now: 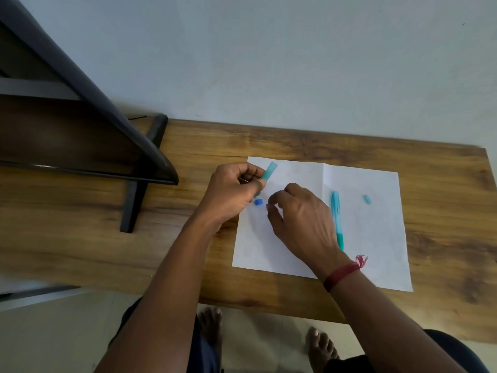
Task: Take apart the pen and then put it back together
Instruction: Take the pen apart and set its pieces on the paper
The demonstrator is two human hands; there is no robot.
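Left hand [231, 192] pinches the teal pen tube [269, 170], slanting up-right from the grip; small blue cap [258, 202] lies just below, right hand [301, 219] curled beside it, hold unclear.

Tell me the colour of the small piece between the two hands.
The small piece is bright blue; the head view shows it.

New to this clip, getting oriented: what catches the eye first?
The left hand grips a teal pen tube over the far left corner of the white paper, the right hand curled beside it. A small blue piece lies between them; the long teal barrel lies right of the right hand.
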